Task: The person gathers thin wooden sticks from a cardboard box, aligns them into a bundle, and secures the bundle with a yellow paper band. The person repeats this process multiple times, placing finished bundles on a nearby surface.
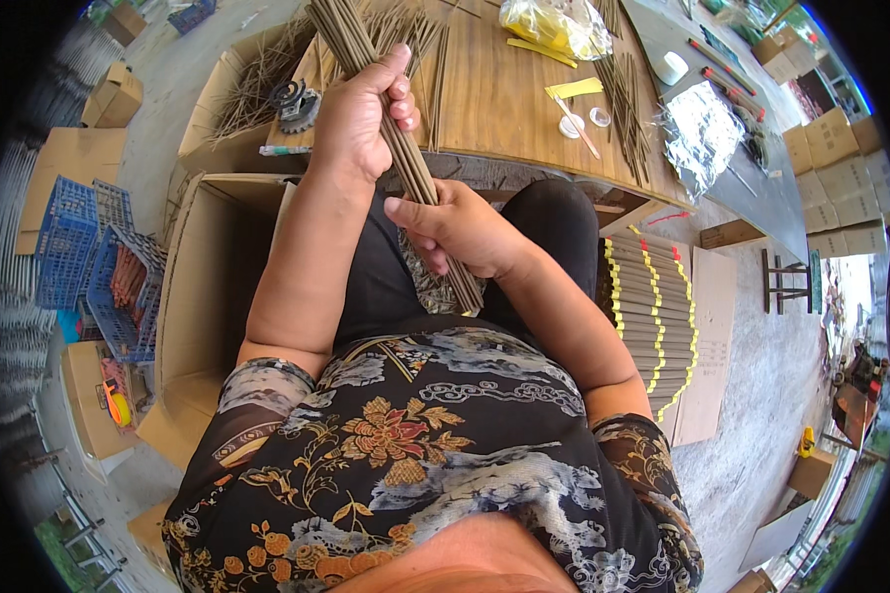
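Note:
A long bundle of thin brown incense sticks (412, 163) slants over my lap, its upper end above the table edge and its lower end near my belly. My left hand (364, 117) is closed round the upper part, thumb pointing up along the sticks. Lower down, my right hand (462, 229) grips the same bundle, its thumb across the front and the fingers partly hidden behind. The lower tips of the sticks look roughly level. Loose sticks (420, 40) lie on the wooden table (494, 104) just beyond my left hand.
Yellow paper strips (578, 88), a small white lid (570, 127) and a plastic bag (556, 28) lie on the table. Yellow-banded stick bundles (653, 306) rest on cardboard at right. An open carton (203, 287) stands left, beside blue crates (67, 237). Crumpled foil (702, 136) lies far right.

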A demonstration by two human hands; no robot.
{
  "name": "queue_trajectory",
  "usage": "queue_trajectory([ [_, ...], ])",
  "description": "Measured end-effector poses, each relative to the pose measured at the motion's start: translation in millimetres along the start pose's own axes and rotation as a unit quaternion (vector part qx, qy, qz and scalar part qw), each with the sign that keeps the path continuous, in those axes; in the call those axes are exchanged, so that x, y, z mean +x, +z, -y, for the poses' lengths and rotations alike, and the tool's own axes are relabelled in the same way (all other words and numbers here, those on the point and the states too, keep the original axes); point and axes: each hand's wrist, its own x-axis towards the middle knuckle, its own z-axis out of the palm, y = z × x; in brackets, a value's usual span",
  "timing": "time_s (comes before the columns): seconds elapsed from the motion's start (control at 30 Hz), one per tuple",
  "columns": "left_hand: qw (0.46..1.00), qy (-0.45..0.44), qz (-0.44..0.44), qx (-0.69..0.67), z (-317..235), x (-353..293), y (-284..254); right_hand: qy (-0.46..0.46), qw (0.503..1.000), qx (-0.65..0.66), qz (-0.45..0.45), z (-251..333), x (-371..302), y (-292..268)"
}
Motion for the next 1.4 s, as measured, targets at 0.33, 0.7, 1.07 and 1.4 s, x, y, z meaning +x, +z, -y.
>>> queue_trajectory([
  [0.33, 1.000, -0.013, 0.000, -0.005, -2, 3, -5, -0.001, 1.000, -0.009, -0.026, 3, -4, 7],
  [0.7, 0.997, 0.002, 0.062, -0.040, -1, 3, -10, -0.009, 0.998, -0.056, -0.030, 5, -5, 8],
  [1.07, 0.979, -0.024, 0.171, -0.103, -10, 4, -16, 0.036, 0.998, 0.049, 0.020, 13, -13, 11],
  [1.4, 0.998, 0.042, -0.045, 0.020, 9, -17, -1, -0.194, 0.871, -0.386, -0.235, -18, 1, 9],
])
